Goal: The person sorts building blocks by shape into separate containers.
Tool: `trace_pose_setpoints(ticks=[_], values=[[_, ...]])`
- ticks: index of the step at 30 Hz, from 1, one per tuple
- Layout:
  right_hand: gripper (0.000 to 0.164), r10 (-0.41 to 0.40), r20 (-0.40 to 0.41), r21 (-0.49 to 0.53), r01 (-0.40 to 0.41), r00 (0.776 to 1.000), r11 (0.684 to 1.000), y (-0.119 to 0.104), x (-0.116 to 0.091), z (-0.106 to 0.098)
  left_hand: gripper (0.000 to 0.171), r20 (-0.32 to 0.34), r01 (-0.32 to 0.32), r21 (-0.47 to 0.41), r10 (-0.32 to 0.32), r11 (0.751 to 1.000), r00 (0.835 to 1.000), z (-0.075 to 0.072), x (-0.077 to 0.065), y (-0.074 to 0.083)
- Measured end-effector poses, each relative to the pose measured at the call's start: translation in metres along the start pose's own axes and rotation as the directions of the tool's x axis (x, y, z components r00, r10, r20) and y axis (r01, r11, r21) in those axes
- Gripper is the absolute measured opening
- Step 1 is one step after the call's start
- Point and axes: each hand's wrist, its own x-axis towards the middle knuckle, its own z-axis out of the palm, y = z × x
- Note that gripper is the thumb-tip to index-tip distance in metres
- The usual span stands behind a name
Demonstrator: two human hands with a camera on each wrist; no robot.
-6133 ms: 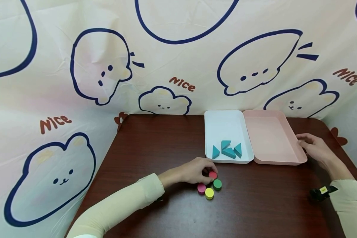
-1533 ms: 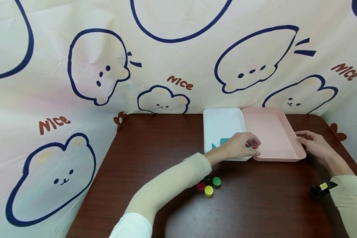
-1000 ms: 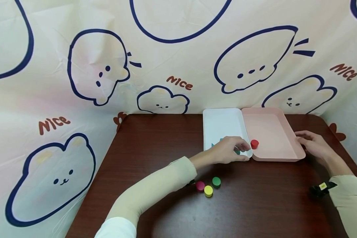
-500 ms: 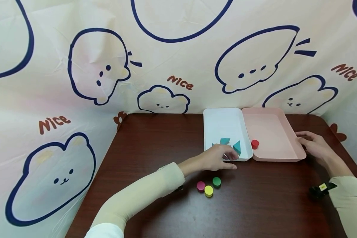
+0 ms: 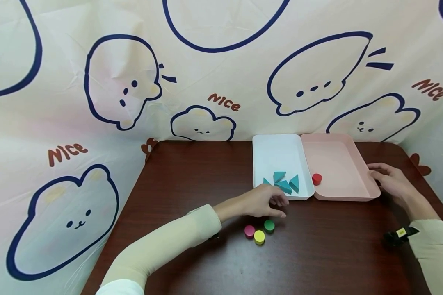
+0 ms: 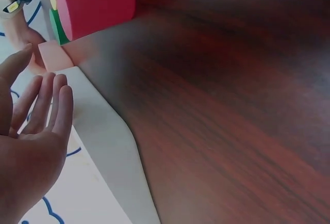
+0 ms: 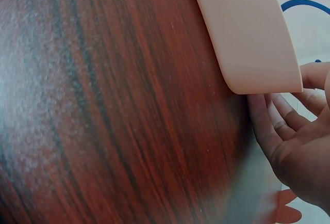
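My left hand (image 5: pixel 260 200) hovers empty at the front edge of the white tray (image 5: pixel 277 151), its fingers loosely bent and apart. Just below it on the table stand three short round blocks: magenta (image 5: pixel 249 231), yellow (image 5: pixel 259 237) and green (image 5: pixel 269 226). In the left wrist view the magenta block (image 6: pixel 98 4) looms close, beyond the fingertips. A red round block (image 5: pixel 316 179) sits in the pink tray (image 5: pixel 339 164), by its left wall. My right hand (image 5: pixel 391 180) touches that tray's outer right side, fingers against the wall, as the right wrist view shows near the tray corner (image 7: pixel 252 53).
Several teal triangular blocks (image 5: pixel 283 187) lie in the front part of the white tray, one partly hidden by my left hand. Both trays stand side by side at the back of the dark wood table (image 5: pixel 192 172). A printed cloth (image 5: pixel 206 82) hangs behind.
My left hand picked up the red block from the group, released it in the pink tray, then drew back left and toward me. The right hand has stayed at the tray.
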Motion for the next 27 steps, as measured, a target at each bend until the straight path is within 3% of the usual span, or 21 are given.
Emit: trace_pose_setpoints(ticks=[16, 27], values=[[0.067, -0.008, -0.005, 0.006, 0.008, 1.000, 1.000, 0.001, 0.000, 0.000, 0.032, 0.050, -0.003, 0.024, 0.001, 1.000, 0.999, -0.001, -0.029, -0.003], [0.067, -0.007, -0.008, 0.000, 0.007, 1.000, 1.000, 0.001, 0.000, 0.000, 0.032, 0.083, 0.060, -0.005, -0.059, 0.998, 0.995, 0.001, -0.040, -0.010]])
